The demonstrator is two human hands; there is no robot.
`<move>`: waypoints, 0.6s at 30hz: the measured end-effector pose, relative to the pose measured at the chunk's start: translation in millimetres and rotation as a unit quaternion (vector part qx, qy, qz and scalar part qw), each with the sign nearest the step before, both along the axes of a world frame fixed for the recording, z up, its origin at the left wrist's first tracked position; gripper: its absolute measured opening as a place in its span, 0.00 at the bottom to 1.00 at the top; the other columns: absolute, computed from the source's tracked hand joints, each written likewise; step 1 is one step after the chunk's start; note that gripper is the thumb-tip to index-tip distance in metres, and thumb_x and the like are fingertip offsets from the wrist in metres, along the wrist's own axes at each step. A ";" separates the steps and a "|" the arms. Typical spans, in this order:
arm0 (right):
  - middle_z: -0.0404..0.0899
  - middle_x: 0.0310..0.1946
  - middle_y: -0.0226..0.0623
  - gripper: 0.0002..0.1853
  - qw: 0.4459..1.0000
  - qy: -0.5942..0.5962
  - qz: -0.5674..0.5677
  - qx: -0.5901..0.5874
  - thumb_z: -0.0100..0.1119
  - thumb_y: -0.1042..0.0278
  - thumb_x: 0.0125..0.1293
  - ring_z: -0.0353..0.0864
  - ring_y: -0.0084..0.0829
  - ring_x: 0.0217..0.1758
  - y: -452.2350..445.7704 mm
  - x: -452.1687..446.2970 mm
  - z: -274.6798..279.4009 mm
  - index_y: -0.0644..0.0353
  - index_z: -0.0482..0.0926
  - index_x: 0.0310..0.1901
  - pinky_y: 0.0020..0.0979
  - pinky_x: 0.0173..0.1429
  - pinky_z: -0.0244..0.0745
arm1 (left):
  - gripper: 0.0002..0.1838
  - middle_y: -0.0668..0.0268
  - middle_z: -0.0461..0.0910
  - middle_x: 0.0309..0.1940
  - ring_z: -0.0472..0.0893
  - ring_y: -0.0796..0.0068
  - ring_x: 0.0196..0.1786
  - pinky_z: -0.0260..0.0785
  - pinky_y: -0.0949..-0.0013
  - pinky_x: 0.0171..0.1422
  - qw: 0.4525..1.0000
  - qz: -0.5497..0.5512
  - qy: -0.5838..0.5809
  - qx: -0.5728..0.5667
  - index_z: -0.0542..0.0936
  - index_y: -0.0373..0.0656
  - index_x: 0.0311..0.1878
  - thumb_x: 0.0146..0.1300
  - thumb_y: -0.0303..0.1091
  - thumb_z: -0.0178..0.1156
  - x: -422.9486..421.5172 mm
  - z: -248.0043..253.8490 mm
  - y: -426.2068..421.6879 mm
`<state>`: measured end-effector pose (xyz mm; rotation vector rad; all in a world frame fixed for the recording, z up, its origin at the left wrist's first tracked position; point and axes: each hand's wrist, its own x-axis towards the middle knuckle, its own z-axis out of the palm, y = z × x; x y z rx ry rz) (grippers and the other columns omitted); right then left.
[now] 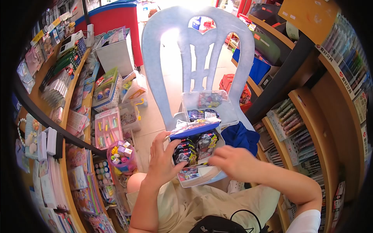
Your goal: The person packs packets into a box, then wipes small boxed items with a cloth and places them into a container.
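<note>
A box point(202, 178) of small dark packets point(184, 151) stands on the seat of a pale blue plastic chair point(149, 54), close to my knees. My left hand point(160, 157) is at the box's left side, thumb and fingers apart, the thumb near the packets. My right hand point(233, 161) hangs over the box's right front edge with its fingers bent together; what they hold, if anything, is hidden. Across the back of the box lies a blue-edged lid or flat pack point(196, 128). Behind it is a clear plastic container point(206, 99) with more packets.
Blue cloth point(241, 139) lies on the seat's right side. Shelves of stationery point(295, 99) line the right, with more shelves point(77, 83) on the left. A pink basket point(130, 165) of small items and a white bin point(116, 52) stand at the left.
</note>
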<state>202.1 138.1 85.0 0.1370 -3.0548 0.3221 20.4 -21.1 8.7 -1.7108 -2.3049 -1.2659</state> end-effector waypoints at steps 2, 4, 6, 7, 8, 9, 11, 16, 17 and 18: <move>0.68 0.31 0.31 0.14 0.996 0.033 0.066 0.056 0.55 0.69 0.50 0.73 0.31 0.38 -15.0 -11.8 -13.5 0.53 0.74 0.41 0.31 0.37 0.72 | 0.36 0.54 0.60 0.59 0.61 0.51 0.64 0.54 0.54 0.66 1.000 -0.002 -0.003 0.003 0.71 0.46 0.53 0.35 0.32 0.74 -0.7 -0.4 1.2; 0.68 0.31 0.32 0.13 0.989 0.069 0.093 0.090 0.55 0.69 0.51 0.72 0.31 0.38 -30.5 -25.4 -24.7 0.54 0.73 0.40 0.31 0.37 0.71 | 0.35 0.54 0.60 0.60 0.60 0.50 0.64 0.54 0.55 0.66 1.000 -0.004 -0.006 0.002 0.71 0.46 0.53 0.36 0.32 0.74 -1.3 -1.0 1.4; 0.68 0.31 0.32 0.13 0.987 0.106 0.086 0.082 0.56 0.69 0.50 0.72 0.31 0.38 -45.7 -37.4 -38.4 0.55 0.72 0.40 0.30 0.37 0.71 | 0.35 0.54 0.59 0.60 0.60 0.50 0.65 0.54 0.54 0.67 1.000 -0.011 -0.004 0.004 0.71 0.46 0.53 0.38 0.32 0.73 -2.7 -3.9 1.0; 0.68 0.31 0.33 0.14 0.988 0.125 0.068 0.058 0.57 0.69 0.49 0.72 0.32 0.37 -52.7 -43.3 -46.7 0.55 0.72 0.41 0.30 0.38 0.70 | 0.34 0.53 0.59 0.60 0.60 0.50 0.65 0.54 0.54 0.67 1.000 -0.014 -0.003 0.006 0.71 0.45 0.54 0.38 0.32 0.73 -4.5 -5.4 0.8; 0.68 0.32 0.34 0.15 0.988 0.145 0.050 0.034 0.58 0.69 0.49 0.71 0.32 0.37 -55.6 -47.9 -52.5 0.56 0.71 0.41 0.29 0.38 0.70 | 0.34 0.53 0.59 0.61 0.59 0.49 0.65 0.53 0.54 0.68 1.000 -0.031 -0.005 0.004 0.71 0.45 0.54 0.39 0.32 0.72 -8.4 -6.5 -0.7; 0.67 0.32 0.35 0.16 0.988 0.152 0.036 -0.013 0.58 0.69 0.48 0.71 0.33 0.38 -55.0 -51.4 -55.9 0.57 0.71 0.41 0.29 0.39 0.70 | 0.33 0.52 0.58 0.61 0.59 0.49 0.66 0.53 0.54 0.68 0.999 -0.047 -0.007 0.003 0.71 0.45 0.55 0.41 0.32 0.72 -13.8 -7.6 -3.1; 0.67 0.33 0.36 0.17 0.981 0.164 0.010 -0.107 0.58 0.69 0.48 0.71 0.34 0.38 -52.3 -56.6 -61.5 0.61 0.69 0.41 0.29 0.39 0.71 | 0.33 0.51 0.57 0.62 0.58 0.48 0.66 0.52 0.54 0.69 0.998 -0.069 -0.013 -0.004 0.71 0.44 0.55 0.42 0.33 0.71 -16.7 -6.5 -4.9; 0.66 0.35 0.38 0.19 0.980 0.172 -0.076 -0.062 0.63 0.66 0.48 0.74 0.37 0.37 -39.1 -51.2 -63.7 0.59 0.69 0.42 0.33 0.36 0.74 | 0.41 0.46 0.50 0.66 0.52 0.42 0.69 0.48 0.50 0.71 0.992 -0.112 -0.046 -0.026 0.67 0.42 0.59 0.38 0.36 0.73 -10.5 12.8 -13.9; 0.66 0.35 0.38 0.20 0.981 0.150 -0.090 -0.088 0.64 0.65 0.49 0.75 0.37 0.37 -39.1 -49.2 -63.6 0.59 0.69 0.42 0.34 0.35 0.74 | 0.44 0.45 0.49 0.66 0.51 0.41 0.70 0.48 0.49 0.71 0.995 -0.089 -0.030 -0.032 0.65 0.42 0.60 0.36 0.38 0.75 -6.9 11.2 -12.1; 0.66 0.36 0.38 0.20 0.979 0.114 -0.114 -0.125 0.66 0.64 0.50 0.76 0.39 0.33 -38.5 -48.4 -65.2 0.58 0.69 0.42 0.36 0.32 0.74 | 0.47 0.44 0.47 0.67 0.50 0.40 0.70 0.47 0.48 0.71 0.997 -0.065 -0.014 -0.037 0.64 0.43 0.60 0.34 0.39 0.76 -0.4 8.2 -9.4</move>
